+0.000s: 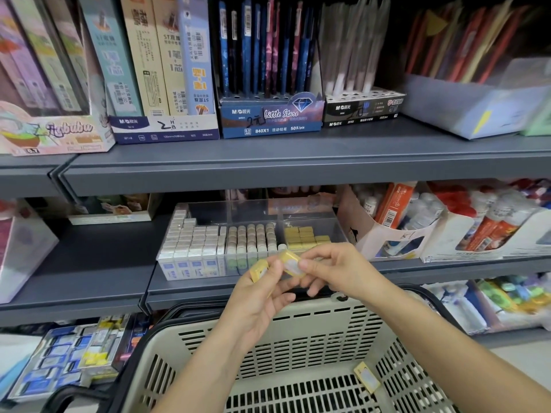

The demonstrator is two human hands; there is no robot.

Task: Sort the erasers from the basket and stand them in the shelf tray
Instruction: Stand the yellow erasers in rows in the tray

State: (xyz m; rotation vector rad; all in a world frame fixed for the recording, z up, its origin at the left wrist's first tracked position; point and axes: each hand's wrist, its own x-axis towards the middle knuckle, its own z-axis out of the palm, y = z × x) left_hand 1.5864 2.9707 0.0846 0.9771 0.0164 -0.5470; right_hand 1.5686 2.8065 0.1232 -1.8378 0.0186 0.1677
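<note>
My left hand (262,296) holds a small yellow eraser (258,271) above the beige basket (298,332). My right hand (331,272) pinches a second yellow eraser (292,262) between thumb and fingers, close beside the first. Both hands hover just in front of the clear shelf tray (253,210). In that tray stand rows of white erasers (190,242) at the left, beige erasers (250,239) in the middle and yellow erasers (304,238) at the right. One more yellow eraser (367,377) lies on the basket floor at the right.
A white carton of glue bottles (387,231) stands right of the tray. Pen and pencil display boxes (268,114) fill the shelf above. Packaged stationery (74,353) lies on the lower shelf at the left. The basket's dark handle (429,296) arcs at the right.
</note>
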